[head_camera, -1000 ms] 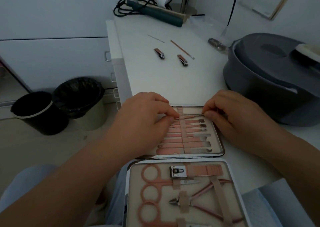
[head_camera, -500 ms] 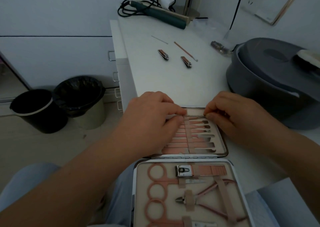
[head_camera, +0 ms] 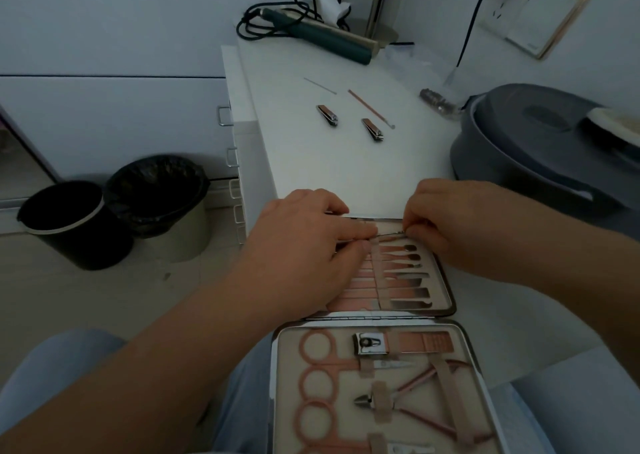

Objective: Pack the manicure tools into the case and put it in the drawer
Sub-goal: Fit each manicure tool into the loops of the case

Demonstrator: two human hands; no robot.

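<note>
An open manicure case (head_camera: 446, 291) lies at the table's near edge, with its lower half over my lap. Rose-gold tools sit under elastic straps in both halves. My left hand (head_camera: 304, 246) rests on the upper half's left side, fingertips pinching near the centre strap. My right hand (head_camera: 450, 225) pinches a thin metal tool (head_camera: 391, 235) at the top slot, its tip pointing left toward the strap. Farther back on the table lie two nail clippers (head_camera: 327, 114) (head_camera: 372, 129), a thin pink stick (head_camera: 369, 107) and a fine metal needle (head_camera: 320, 85).
A large grey lidded pot (head_camera: 540, 149) stands at the right. A teal hair iron (head_camera: 325, 36) with a black cord lies at the back. White drawers with metal handles (head_camera: 225, 116) form the table's left side. Two black bins (head_camera: 114, 208) stand on the floor.
Both hands stay at the case's top slot and shift slightly. The thin tool between them sits a little further toward the strap. The view has tilted slightly.
</note>
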